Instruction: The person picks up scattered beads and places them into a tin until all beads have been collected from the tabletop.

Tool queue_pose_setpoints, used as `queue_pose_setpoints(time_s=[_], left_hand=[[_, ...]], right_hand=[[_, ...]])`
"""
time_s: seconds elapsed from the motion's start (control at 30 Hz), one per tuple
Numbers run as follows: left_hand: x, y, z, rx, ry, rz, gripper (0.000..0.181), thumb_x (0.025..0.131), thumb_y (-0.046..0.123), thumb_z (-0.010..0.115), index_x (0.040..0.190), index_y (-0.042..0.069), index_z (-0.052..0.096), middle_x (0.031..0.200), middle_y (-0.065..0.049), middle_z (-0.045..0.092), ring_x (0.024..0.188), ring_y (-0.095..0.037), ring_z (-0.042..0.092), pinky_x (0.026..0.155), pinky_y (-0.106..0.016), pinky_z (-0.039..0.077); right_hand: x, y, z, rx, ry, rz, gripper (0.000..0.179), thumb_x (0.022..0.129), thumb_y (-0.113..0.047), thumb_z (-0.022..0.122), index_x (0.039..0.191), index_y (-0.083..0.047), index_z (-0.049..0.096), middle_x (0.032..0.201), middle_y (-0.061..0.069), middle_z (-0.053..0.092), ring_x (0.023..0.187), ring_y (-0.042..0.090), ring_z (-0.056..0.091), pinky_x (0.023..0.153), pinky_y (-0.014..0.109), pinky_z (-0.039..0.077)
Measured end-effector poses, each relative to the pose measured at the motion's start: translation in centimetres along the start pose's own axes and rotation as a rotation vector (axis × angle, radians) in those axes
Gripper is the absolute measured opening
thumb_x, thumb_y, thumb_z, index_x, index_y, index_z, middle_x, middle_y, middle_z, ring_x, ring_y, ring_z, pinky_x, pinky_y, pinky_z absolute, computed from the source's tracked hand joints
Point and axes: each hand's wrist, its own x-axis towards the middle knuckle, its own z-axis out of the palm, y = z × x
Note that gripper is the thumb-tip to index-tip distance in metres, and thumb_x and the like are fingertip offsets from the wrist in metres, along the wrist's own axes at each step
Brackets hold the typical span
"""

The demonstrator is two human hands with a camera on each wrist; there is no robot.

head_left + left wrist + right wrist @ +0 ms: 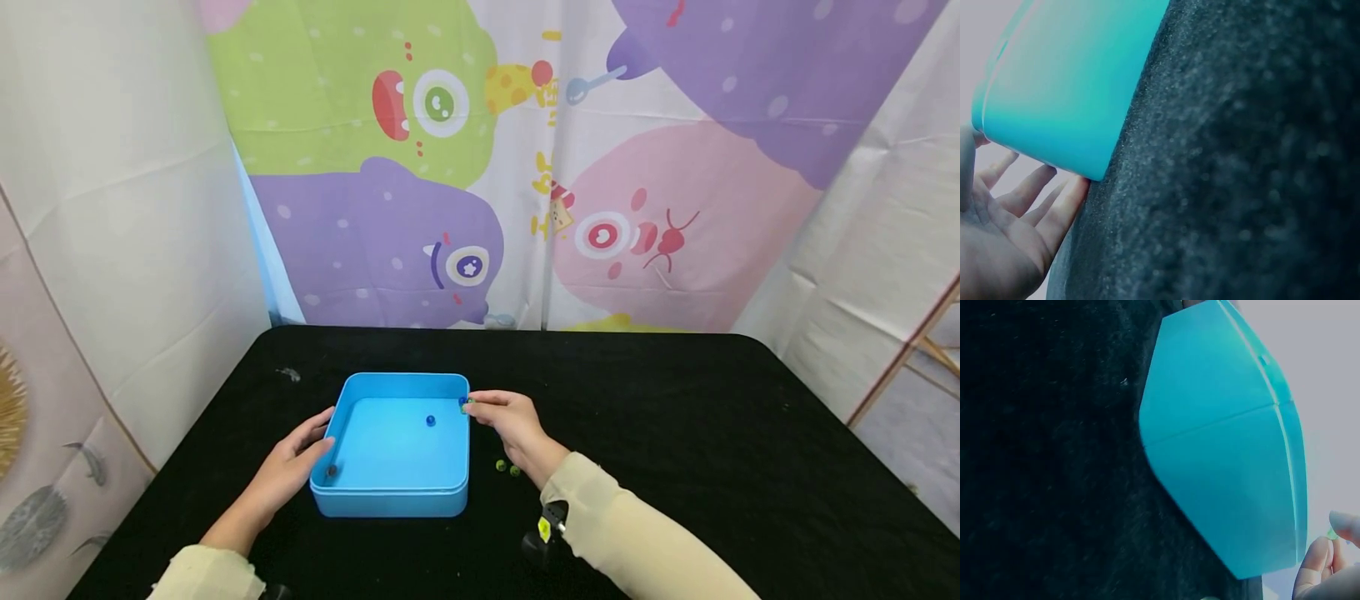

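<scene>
A blue rectangular box (397, 502), open at the top, stands on the black table. My left hand (288, 462) holds its left wall, thumb over the rim and fingers along the outside; in the left wrist view the fingertips (1079, 182) touch the wall low down. At the right rim, near the far corner, my right hand (517, 425) pinches small green and blue beads; a green bead (1332, 534) shows between thumb and finger in the right wrist view. One blue bead (431, 421) lies on the box floor, and a dark bead (332, 471) sits by its left wall.
Two green beads, one of them the nearer green bead (514, 471), lie on the black cloth (675, 442) right of the box, beneath the right forearm. A small clear scrap (288, 374) lies at the far left. A printed curtain (525, 208) hangs behind the table.
</scene>
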Motion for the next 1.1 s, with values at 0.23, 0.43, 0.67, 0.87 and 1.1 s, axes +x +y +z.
queue_pose_setpoints(time_s=[0.23, 0.43, 0.67, 0.87, 1.1], left_hand=[[-0.1, 0.0, 0.1, -0.002, 0.005, 0.003, 0.058, 0.099, 0.035, 0.04, 0.148, 0.013, 0.021, 0.143, -0.026, 0.028, 0.126, -0.047, 0.032, 0.094, -0.062, 0.035], [0.1, 0.2, 0.1, 0.002, -0.001, 0.007, 0.058, 0.099, 0.036, 0.04, 0.148, 0.012, 0.021, 0.142, -0.027, 0.029, 0.126, -0.047, 0.032, 0.094, -0.062, 0.035], [0.1, 0.0, -0.2, -0.006, -0.006, 0.01, 0.058, 0.099, 0.034, 0.041, 0.149, 0.013, 0.02, 0.143, -0.027, 0.028, 0.126, -0.047, 0.03, 0.095, -0.063, 0.034], [0.0, 0.1, -0.3, -0.002, -0.008, 0.013, 0.059, 0.099, 0.035, 0.041, 0.149, 0.013, 0.02, 0.142, -0.027, 0.028, 0.126, -0.048, 0.031, 0.094, -0.063, 0.035], [-0.1, 0.2, -0.2, -0.003, -0.012, 0.012, 0.059, 0.099, 0.035, 0.041, 0.149, 0.012, 0.02, 0.142, -0.027, 0.029, 0.126, -0.048, 0.031, 0.094, -0.062, 0.035]], right_hand=[[-0.1, -0.7, 1.2, -0.023, -0.021, -0.006, 0.026, 0.081, -0.015, 0.072, 0.105, -0.006, 0.07, 0.107, 0.005, 0.064, 0.093, 0.02, 0.059, 0.095, 0.045, 0.043], [-0.1, -1.2, 2.0, -0.032, -0.03, -0.025, 0.026, 0.081, -0.015, 0.073, 0.105, -0.006, 0.07, 0.103, 0.004, 0.066, 0.09, 0.021, 0.059, 0.093, 0.043, 0.044], [-0.1, -1.7, 3.5, -0.051, -0.054, -0.03, 0.023, 0.081, -0.015, 0.072, 0.103, -0.008, 0.071, 0.104, 0.002, 0.065, 0.088, 0.018, 0.061, 0.093, 0.043, 0.044], [-0.3, -2.1, 4.8, -0.07, -0.059, -0.025, 0.019, 0.082, -0.015, 0.072, 0.1, -0.01, 0.072, 0.101, 0.001, 0.065, 0.089, 0.019, 0.063, 0.096, 0.049, 0.039], [-0.5, -2.3, 5.6, -0.051, -0.076, -0.043, 0.019, 0.082, -0.015, 0.072, 0.1, -0.008, 0.072, 0.093, 0.001, 0.067, 0.094, 0.028, 0.063, 0.092, 0.045, 0.044]])
